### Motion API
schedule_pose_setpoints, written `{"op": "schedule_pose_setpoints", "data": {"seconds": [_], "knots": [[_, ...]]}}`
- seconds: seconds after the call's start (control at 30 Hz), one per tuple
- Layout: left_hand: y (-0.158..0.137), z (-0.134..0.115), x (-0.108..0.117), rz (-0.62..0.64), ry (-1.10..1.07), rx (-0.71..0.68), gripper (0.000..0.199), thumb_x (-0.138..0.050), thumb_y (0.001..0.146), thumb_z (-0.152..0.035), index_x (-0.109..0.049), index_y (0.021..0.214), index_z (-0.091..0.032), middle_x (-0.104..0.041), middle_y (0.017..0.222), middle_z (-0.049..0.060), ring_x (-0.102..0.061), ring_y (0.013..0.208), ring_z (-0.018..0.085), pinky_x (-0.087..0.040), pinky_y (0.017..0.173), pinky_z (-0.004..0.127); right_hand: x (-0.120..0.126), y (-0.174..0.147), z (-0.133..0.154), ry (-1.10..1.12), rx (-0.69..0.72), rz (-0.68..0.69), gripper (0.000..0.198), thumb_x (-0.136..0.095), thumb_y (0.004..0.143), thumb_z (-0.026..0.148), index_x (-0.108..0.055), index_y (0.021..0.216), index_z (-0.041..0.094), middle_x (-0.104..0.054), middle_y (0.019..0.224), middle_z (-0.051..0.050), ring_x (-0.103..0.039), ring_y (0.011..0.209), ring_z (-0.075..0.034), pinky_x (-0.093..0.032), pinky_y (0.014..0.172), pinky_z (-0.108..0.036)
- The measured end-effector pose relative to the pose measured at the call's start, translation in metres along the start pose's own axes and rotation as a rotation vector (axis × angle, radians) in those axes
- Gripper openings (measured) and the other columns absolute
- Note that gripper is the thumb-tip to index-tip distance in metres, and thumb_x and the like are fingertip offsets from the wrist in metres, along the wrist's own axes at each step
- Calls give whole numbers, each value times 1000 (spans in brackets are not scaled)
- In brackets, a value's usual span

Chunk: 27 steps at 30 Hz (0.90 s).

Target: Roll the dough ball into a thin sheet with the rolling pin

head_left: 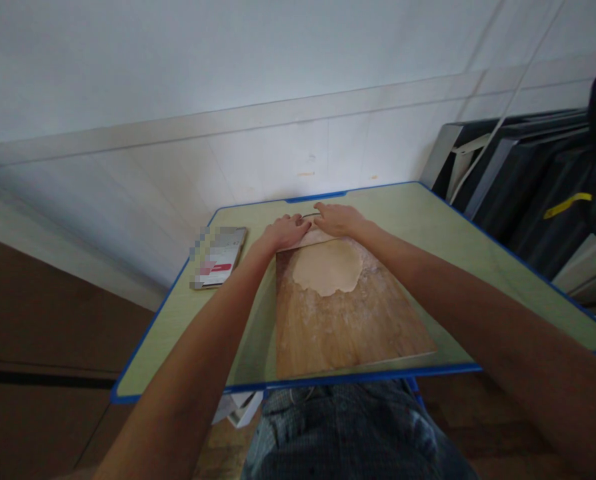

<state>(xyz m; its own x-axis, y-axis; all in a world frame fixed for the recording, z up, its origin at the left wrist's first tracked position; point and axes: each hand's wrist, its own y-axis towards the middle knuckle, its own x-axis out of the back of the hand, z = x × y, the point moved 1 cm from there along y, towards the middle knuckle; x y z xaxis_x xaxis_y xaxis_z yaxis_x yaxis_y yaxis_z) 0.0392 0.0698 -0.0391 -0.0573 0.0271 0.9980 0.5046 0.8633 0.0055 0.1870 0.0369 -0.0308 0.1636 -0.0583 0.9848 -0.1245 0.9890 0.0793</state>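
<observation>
A thin, pale sheet of dough (328, 269) with an uneven edge lies on a flour-dusted wooden board (323, 337). Along the dough's far side runs a pale, straight-edged piece (302, 245), whose kind I cannot make out because my hands cover much of it. My left hand (287, 231) is closed on its left part, fingers bent over it. On the right part, my right hand (339, 220) grips it with the thumb side turned toward the left hand. A thin dark line shows between the two hands, just beyond the pale piece.
The board lies on a light green table (408, 213) with a blue rim. Left of my left forearm is a phone (223, 257), partly pixelated. A white wall (298, 147) stands behind the table. Dark flat panels (518, 173) lean at the right, with a pale cable before them.
</observation>
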Motion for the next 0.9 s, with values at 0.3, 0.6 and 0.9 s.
{"op": "schedule_pose_setpoints", "data": {"seconds": [0.3, 0.6, 0.9], "knots": [[10, 4, 4, -151, -6, 60, 43, -28, 85, -33, -57, 106, -9, -61, 111, 15, -56, 103, 24, -42, 85, 31, 2, 25, -2, -5, -39, -38, 40, -31, 87, 28, -53, 116, 12, -58, 118, -17, -54, 107, -25, -41, 84, -34], [-11, -6, 3, -29, 7, -11, 43, -23, 89, -37, -53, 110, -15, -57, 118, 13, -52, 109, 23, -39, 89, 33, 2, 0, 1, -42, -11, -9, 42, -26, 88, 33, -56, 113, 16, -62, 112, -16, -59, 100, -28, -44, 78, -39], [-26, -13, 0, -55, 3, 54, 44, -21, 90, -43, -51, 113, -19, -54, 123, 10, -49, 113, 23, -37, 92, 35, 2, -15, 4, -43, -6, 7, 46, -23, 89, 37, -53, 116, 17, -60, 117, -15, -56, 105, -28, -42, 83, -42]]}}
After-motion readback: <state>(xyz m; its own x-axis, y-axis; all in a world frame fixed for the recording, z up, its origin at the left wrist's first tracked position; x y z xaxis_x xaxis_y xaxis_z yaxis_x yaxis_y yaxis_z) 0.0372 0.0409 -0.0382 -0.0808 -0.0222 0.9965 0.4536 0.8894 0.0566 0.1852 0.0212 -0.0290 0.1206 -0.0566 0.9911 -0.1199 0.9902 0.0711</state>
